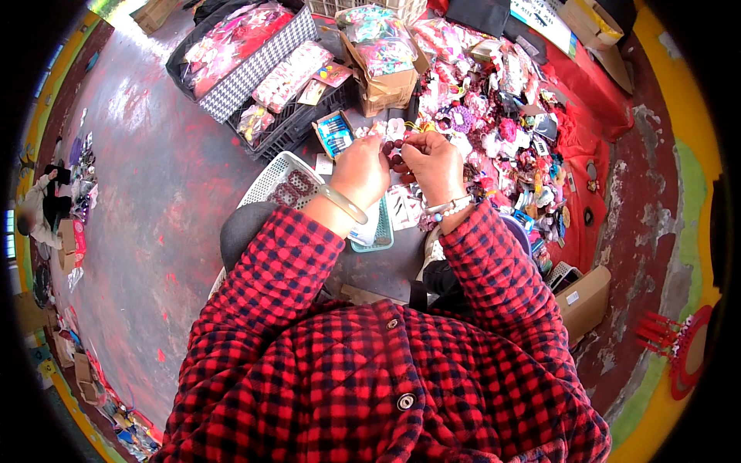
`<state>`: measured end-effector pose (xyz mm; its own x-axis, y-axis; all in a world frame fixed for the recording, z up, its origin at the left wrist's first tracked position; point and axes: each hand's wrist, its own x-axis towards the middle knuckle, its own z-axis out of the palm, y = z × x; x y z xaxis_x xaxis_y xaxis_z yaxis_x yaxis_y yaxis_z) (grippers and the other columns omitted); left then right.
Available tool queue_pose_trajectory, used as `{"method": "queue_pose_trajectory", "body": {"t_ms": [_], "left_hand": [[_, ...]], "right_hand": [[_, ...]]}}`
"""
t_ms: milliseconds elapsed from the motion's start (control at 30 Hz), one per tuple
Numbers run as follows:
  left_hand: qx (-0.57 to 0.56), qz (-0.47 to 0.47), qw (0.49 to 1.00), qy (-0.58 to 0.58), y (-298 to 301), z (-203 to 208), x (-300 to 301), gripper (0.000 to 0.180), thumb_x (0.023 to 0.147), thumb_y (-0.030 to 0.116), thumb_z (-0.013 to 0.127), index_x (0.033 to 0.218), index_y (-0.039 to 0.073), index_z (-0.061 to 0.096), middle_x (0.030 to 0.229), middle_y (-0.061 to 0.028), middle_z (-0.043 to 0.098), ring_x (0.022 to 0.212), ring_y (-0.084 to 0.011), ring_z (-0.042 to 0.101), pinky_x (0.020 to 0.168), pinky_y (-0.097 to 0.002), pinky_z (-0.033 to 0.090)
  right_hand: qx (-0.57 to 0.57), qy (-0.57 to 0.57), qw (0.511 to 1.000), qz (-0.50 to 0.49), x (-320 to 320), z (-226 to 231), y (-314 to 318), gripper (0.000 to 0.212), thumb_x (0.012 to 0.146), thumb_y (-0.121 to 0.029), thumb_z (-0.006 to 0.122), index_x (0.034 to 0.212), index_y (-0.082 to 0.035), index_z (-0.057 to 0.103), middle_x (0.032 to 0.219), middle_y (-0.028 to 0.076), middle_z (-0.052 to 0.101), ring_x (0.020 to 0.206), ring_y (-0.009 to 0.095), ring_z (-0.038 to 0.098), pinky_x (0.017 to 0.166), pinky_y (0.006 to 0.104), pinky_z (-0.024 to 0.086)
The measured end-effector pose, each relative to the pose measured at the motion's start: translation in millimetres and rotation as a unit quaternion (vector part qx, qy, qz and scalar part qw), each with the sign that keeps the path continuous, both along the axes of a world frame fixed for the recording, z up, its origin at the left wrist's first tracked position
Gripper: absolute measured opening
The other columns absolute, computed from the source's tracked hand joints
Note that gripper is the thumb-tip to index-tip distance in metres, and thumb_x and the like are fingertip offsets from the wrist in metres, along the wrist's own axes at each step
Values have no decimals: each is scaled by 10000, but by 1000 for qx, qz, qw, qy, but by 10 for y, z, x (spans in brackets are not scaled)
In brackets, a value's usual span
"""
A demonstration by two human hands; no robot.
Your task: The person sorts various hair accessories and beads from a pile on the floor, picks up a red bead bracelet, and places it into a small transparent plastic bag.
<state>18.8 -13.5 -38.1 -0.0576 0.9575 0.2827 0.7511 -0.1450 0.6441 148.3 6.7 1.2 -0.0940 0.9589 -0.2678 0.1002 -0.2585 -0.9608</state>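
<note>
Held out in front of my chest is a loop of dark red beads, like a bracelet, stretched between both hands. My left hand is closed on its left side, fingertips partly hidden behind the knuckles. With thumb and forefinger, my right hand pinches the upper right of the loop. Left of my left wrist, a white perforated basket contains more dark red beaded pieces. Below my hands a teal basket holds pale cards or packets, partly covered by my left wrist. A small open carton of blue packets lies just beyond.
Hair ornaments and trinkets are heaped on a red cloth to the right. A black crate, a cardboard box of bagged goods and a houndstooth box stand ahead. Another person is far left.
</note>
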Motion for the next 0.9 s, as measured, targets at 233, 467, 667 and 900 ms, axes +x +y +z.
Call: {"method": "queue_pose_trajectory", "body": {"t_ms": [233,467,667,900], "left_hand": [[-25,28,999,-5,-14,136,41,119,757,63,536,856,0,517,730,-200,586,724,-377,579,638,-436,461],[7,-50,998,41,-51,90,97,117,740,65,545,829,7,495,752,-202,587,717,-373,585,629,-439,467],[-11,-13,999,44,-25,139,64,117,745,71,556,832,24,494,746,-193,587,724,-371,585,610,-442,466],[14,7,999,46,-13,157,48,97,755,70,560,815,42,489,717,-181,583,705,-373,581,591,-446,463]], "right_hand": [[253,-286,920,90,36,-139,-6,211,685,-188,633,779,-1,604,719,196,613,681,333,613,621,388,488],[176,-288,938,82,53,-139,64,204,676,-226,645,722,-29,621,693,171,617,690,348,602,627,412,477],[149,-114,971,149,185,-73,123,179,715,-124,582,831,6,624,750,173,631,632,256,627,591,338,491],[41,-27,995,88,181,81,102,200,747,-67,604,897,66,599,779,89,633,639,123,613,562,251,493]]}}
